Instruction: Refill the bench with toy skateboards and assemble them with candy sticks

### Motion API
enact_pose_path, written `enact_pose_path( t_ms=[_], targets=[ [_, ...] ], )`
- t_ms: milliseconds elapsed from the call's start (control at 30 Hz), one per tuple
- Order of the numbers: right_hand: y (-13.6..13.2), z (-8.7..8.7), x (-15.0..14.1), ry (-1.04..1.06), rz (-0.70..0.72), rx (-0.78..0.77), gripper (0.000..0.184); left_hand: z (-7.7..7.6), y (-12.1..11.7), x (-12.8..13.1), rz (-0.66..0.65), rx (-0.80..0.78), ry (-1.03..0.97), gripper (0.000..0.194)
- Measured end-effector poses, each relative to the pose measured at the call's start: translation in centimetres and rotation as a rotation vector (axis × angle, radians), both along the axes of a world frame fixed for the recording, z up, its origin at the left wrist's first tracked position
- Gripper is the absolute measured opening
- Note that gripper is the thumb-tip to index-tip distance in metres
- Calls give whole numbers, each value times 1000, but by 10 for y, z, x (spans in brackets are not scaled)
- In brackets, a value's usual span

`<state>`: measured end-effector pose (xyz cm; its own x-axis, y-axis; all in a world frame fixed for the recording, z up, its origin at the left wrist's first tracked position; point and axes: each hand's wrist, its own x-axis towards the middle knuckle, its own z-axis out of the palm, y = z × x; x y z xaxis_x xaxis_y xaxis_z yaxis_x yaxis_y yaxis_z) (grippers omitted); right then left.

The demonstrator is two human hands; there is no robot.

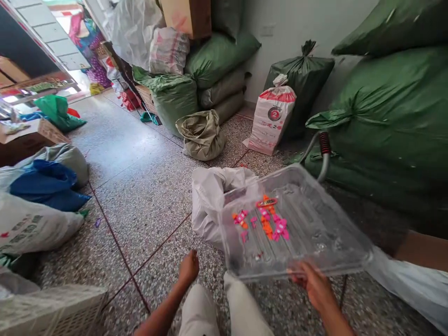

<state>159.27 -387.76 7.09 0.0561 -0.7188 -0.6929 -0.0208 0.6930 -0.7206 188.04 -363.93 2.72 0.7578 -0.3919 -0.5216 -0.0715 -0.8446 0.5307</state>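
My right hand [311, 282] grips the near rim of a clear plastic tray [315, 224] and holds it tilted above the floor. Several small pink and orange plastic pieces [266, 219] lie loose in the tray's left half. My left hand [189, 267] hangs low near the speckled floor, fingers curled, with nothing visible in it. It is close to a white sack [210, 196] that stands open just behind the tray. My legs in light trousers [224, 308] show at the bottom edge.
Green sacks [385, 121] pile up on the right and at the back [217, 56]. A white printed bag [271, 116] and a khaki sack [203, 135] stand on the floor. White and blue bags [45, 186] lie left, a cardboard box [28, 137] behind them.
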Motion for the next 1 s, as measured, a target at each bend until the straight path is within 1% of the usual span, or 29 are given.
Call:
enact_pose_path(
  t_ms=[67,100,167,200,267,333,367,433,467,533,600,667,733,800,900,933,1000],
  targets=[
    [-45,-7,38,-24,-52,-61,43,-3,-50,61,-180,94,-114,17],
    [-64,-12,59,-40,-75,-90,43,-8,-78,89,-270,129,-163,21],
    [-98,-29,101,-56,-120,-118,48,-24,-135,137,-457,179,-246,25],
    [-112,-41,124,-62,-150,-131,53,-36,-163,157,-555,196,-277,25],
    [-133,-67,171,-75,-225,-175,69,-64,-217,190,-750,224,-320,25],
    [-148,-97,218,-68,-304,-224,83,-96,-262,213,-937,244,-349,30],
    [-154,-114,239,-56,-338,-241,88,-113,-281,222,-1027,249,-360,33],
    [-162,-148,274,-22,-397,-265,94,-147,-311,236,-1203,242,-376,38],
    [-164,-166,288,1,-428,-271,96,-164,-322,240,-1289,231,-377,42],
    [-163,-200,305,59,-490,-279,99,-193,-339,247,-1454,205,-366,51],
    [-155,-229,313,132,-525,-278,100,-217,-348,252,-1603,173,-337,49],
    [-144,-252,316,235,-526,-264,98,-233,-352,260,-1730,147,-295,36],
    [-131,-266,314,369,-504,-242,95,-238,-350,271,-1827,150,-247,27],
    [-119,-273,311,520,-478,-230,92,-232,-346,287,-1892,189,-207,25],
    [-103,-274,304,744,-392,-289,85,-209,-339,313,-1909,277,-193,32],
    [-99,-273,302,819,-352,-327,83,-199,-338,320,-1893,308,-202,39],
    [-92,-269,299,980,-246,-410,75,-182,-338,330,-1835,367,-234,62]
  ],
)
